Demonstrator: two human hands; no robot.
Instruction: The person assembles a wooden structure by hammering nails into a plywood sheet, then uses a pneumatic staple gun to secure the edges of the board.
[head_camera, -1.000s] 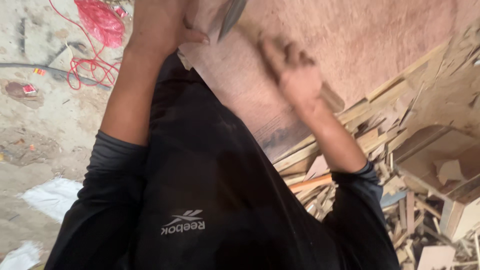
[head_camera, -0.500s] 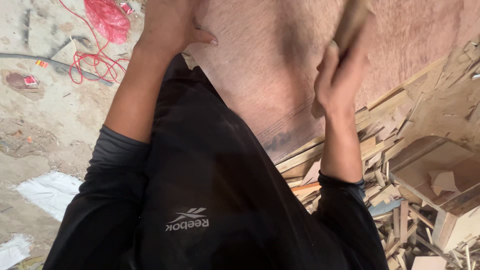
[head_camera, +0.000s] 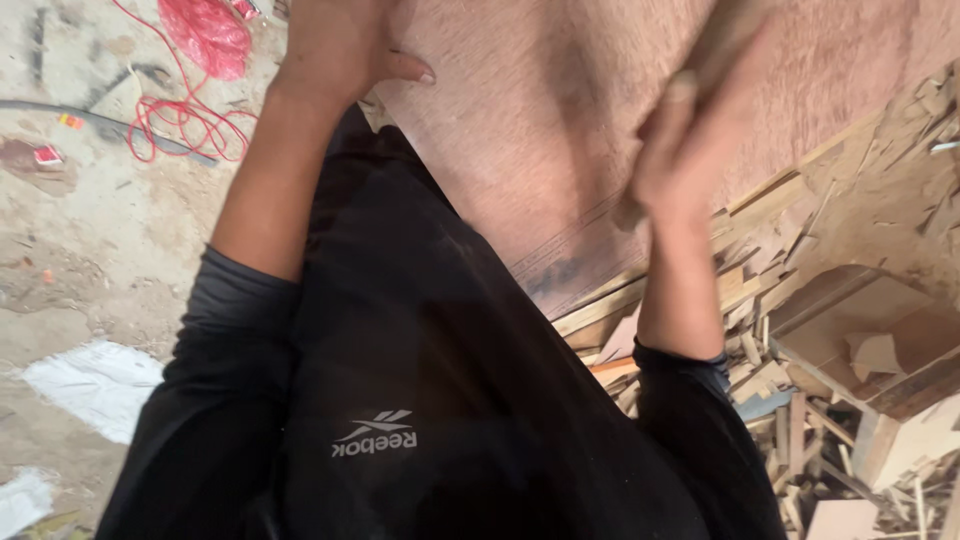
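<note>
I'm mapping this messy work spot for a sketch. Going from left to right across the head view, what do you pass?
White scrap on the floor → red cord → left hand → plywood sheet → right hand, blurred, holding something I cannot make out → pile of wood offcuts.

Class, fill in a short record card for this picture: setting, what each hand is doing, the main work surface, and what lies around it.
Setting: dusty workshop floor
Left hand: resting flat on the plywood sheet edge
Right hand: blurred, gripping a wooden handle; the tool's head is out of frame
Right of sheet: pile of wood offcuts
Left of sheet: red cord, white scraps
</note>
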